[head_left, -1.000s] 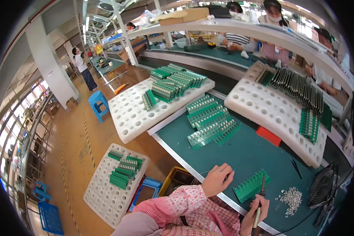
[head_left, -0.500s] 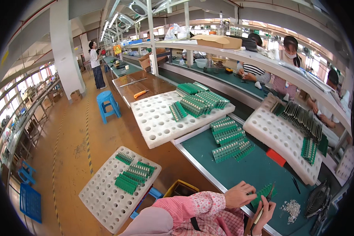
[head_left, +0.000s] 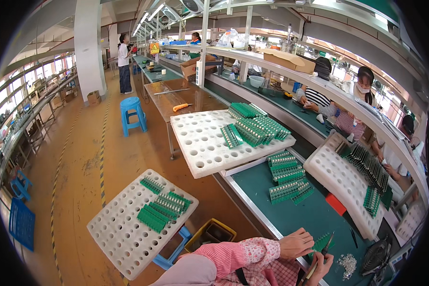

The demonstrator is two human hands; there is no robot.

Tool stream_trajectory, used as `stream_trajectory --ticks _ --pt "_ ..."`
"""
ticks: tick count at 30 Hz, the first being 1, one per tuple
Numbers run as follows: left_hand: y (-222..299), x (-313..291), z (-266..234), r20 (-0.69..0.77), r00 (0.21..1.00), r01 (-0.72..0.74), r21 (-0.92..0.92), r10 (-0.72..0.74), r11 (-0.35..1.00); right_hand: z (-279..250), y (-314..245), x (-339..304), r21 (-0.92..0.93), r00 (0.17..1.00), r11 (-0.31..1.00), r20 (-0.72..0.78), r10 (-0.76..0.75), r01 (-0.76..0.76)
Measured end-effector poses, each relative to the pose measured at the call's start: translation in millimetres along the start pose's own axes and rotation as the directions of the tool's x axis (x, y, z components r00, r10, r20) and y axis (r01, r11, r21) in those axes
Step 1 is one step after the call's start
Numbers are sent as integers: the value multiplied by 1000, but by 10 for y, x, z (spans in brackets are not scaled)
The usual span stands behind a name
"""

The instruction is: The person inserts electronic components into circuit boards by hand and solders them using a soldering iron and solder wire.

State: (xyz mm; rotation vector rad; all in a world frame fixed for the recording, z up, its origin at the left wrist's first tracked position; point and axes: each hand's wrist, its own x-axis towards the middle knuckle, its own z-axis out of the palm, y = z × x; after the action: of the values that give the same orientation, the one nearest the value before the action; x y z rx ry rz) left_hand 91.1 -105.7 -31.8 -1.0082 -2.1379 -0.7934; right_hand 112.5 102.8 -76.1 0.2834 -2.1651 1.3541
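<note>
Your right fingers (head_left: 328,259) pinch a pale-handled soldering iron (head_left: 326,249) at the flat green board (head_left: 320,241), likely light: hold its edges; left fingers (head_left: 307,242) unclear.

A yellow sign (head_left: 154,48) with a dark triangular symbol shows above the far worktop (head_left: 170,76); its lettering and its mounting are too small to make out.

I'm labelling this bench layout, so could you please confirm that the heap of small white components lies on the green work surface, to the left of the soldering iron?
Not quite: the heap of small white components lies to the right of the soldering iron, as the head view shows. It does lie on the green work surface.
</note>
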Motion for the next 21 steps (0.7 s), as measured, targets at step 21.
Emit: stream_trajectory --ticks 21 --pt "-33 -58 92 1 983 -185 78 185 980 -214 -265 32 -441 878 766 134 -459 468"
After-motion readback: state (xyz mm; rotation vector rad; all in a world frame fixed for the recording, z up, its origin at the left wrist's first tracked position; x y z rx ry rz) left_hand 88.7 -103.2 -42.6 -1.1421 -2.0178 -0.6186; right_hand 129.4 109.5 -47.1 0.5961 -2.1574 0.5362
